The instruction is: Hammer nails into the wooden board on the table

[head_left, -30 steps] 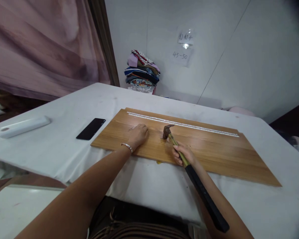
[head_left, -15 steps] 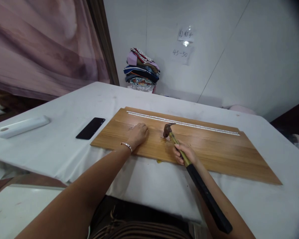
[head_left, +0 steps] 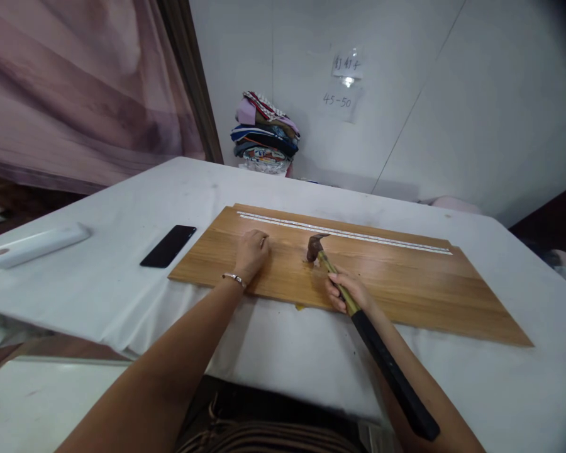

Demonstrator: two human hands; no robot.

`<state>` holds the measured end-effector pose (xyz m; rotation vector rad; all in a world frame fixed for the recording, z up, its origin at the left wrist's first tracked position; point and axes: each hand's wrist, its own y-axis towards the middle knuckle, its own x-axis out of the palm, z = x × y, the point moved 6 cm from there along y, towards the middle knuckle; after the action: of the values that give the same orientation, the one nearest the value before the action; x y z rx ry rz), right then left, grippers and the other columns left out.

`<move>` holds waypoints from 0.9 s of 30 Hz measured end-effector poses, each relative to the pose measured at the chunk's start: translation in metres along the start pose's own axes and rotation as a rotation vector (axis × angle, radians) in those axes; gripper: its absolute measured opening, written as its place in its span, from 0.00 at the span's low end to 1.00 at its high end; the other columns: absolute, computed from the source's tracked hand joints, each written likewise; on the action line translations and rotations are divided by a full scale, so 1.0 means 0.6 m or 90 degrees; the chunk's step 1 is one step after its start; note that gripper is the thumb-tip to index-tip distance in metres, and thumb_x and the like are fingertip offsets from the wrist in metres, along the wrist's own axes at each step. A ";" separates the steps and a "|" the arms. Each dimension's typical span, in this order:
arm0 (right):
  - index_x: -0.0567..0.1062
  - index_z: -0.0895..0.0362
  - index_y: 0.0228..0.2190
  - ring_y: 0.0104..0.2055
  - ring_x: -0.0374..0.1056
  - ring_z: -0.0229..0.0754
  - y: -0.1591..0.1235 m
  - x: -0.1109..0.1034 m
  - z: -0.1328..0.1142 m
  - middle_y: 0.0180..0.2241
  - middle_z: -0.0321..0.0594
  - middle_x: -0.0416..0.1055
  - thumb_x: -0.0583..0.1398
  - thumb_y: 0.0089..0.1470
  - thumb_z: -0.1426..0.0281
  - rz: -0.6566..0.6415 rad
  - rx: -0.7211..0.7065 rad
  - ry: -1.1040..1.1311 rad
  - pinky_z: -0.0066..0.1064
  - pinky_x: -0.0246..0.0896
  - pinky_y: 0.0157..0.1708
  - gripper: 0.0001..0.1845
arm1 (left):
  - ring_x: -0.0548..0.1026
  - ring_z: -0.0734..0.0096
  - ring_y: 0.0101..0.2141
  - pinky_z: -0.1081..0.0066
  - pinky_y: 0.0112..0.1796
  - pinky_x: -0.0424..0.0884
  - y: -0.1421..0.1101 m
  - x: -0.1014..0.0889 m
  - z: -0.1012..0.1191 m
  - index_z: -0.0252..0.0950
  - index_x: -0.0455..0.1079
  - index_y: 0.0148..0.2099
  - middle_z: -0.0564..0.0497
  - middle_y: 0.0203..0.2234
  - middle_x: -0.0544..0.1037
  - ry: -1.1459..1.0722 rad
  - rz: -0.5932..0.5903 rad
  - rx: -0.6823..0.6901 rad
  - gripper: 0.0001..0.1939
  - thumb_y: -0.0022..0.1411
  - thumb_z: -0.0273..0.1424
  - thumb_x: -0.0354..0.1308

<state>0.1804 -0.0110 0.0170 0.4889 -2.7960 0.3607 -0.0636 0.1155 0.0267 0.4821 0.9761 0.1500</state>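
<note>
A long wooden board point(head_left: 405, 296) lies on the white-covered table point(head_left: 122, 296). A silvery line of nail heads point(head_left: 344, 234) runs along its far edge. My left hand point(head_left: 251, 251), with a bracelet at the wrist, rests on the board's left part, fingers curled down; whatever is under them is hidden. My right hand point(head_left: 346, 290) is closed round the yellow neck of a hammer point(head_left: 317, 245), whose rusty head rests on the board. The hammer's black grip runs back along my forearm.
A black phone point(head_left: 168, 246) lies left of the board, and a long white object point(head_left: 38, 244) sits further left. Folded cloths point(head_left: 265, 133) are stacked against the white wall, which bears paper notes point(head_left: 344, 82). A pinkish curtain point(head_left: 75, 94) hangs at the left.
My left hand has slid a little left and away from me, covering the small loose nail that lay by its fingertips. The hammer and my right hand have barely moved.
</note>
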 end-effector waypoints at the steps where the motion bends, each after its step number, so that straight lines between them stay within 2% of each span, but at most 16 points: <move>1: 0.63 0.51 0.39 0.10 0.53 0.30 -0.001 0.000 -0.001 0.18 0.20 0.62 0.65 0.52 0.54 -0.003 -0.001 0.004 0.21 0.47 0.07 0.22 | 0.78 0.57 0.43 0.59 0.49 0.72 0.001 -0.002 -0.007 0.37 0.77 0.38 0.42 0.39 0.82 -0.015 0.017 -0.024 0.11 0.64 0.28 0.52; 5: 0.63 0.51 0.38 0.09 0.53 0.30 -0.004 -0.001 -0.001 0.18 0.20 0.62 0.65 0.52 0.54 0.001 0.004 0.007 0.21 0.47 0.07 0.21 | 0.78 0.59 0.43 0.62 0.48 0.72 0.001 -0.013 -0.035 0.36 0.77 0.39 0.43 0.38 0.82 -0.092 0.090 -0.144 0.12 0.65 0.31 0.51; 8: 0.64 0.51 0.40 0.09 0.53 0.31 -0.002 -0.002 0.004 0.18 0.20 0.62 0.65 0.52 0.54 0.000 0.011 0.009 0.21 0.47 0.08 0.22 | 0.78 0.61 0.41 0.64 0.46 0.71 -0.003 -0.027 -0.051 0.36 0.77 0.39 0.45 0.37 0.82 -0.136 0.143 -0.237 0.14 0.67 0.32 0.50; 12: 0.64 0.51 0.41 0.09 0.54 0.31 0.002 -0.001 0.010 0.18 0.21 0.63 0.64 0.53 0.55 -0.025 0.012 0.017 0.21 0.46 0.08 0.21 | 0.77 0.62 0.40 0.64 0.45 0.71 -0.008 -0.043 -0.055 0.36 0.76 0.37 0.46 0.36 0.82 -0.155 0.165 -0.277 0.15 0.68 0.34 0.49; 16: 0.63 0.51 0.36 0.10 0.54 0.30 0.000 -0.001 0.006 0.19 0.22 0.64 0.64 0.54 0.54 -0.029 -0.002 0.009 0.21 0.48 0.08 0.19 | 0.78 0.61 0.41 0.64 0.47 0.71 -0.019 -0.055 -0.062 0.35 0.77 0.39 0.44 0.38 0.82 -0.139 0.144 -0.291 0.14 0.66 0.34 0.51; 20: 0.63 0.51 0.38 0.10 0.54 0.31 -0.005 0.002 -0.001 0.18 0.22 0.64 0.64 0.53 0.54 -0.012 0.004 0.011 0.21 0.48 0.08 0.20 | 0.78 0.60 0.42 0.63 0.46 0.72 -0.036 -0.061 -0.063 0.34 0.78 0.41 0.42 0.40 0.82 -0.094 0.098 -0.272 0.13 0.64 0.33 0.53; 24: 0.64 0.51 0.41 0.10 0.54 0.31 -0.005 0.007 -0.006 0.18 0.22 0.63 0.64 0.53 0.55 -0.023 0.002 0.019 0.21 0.47 0.08 0.20 | 0.78 0.59 0.41 0.62 0.46 0.71 -0.047 -0.061 -0.033 0.36 0.77 0.37 0.43 0.37 0.82 0.013 0.004 -0.189 0.11 0.64 0.32 0.53; 27: 0.65 0.51 0.42 0.10 0.53 0.31 -0.002 0.007 -0.003 0.18 0.21 0.63 0.64 0.53 0.55 -0.025 0.010 0.023 0.22 0.46 0.08 0.21 | 0.78 0.57 0.42 0.63 0.46 0.71 -0.052 -0.061 -0.012 0.38 0.76 0.35 0.43 0.37 0.82 0.087 -0.050 -0.162 0.11 0.64 0.32 0.53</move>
<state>0.1775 -0.0130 0.0201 0.5349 -2.7458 0.3801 -0.0926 0.0781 0.0368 0.2013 1.0904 0.2353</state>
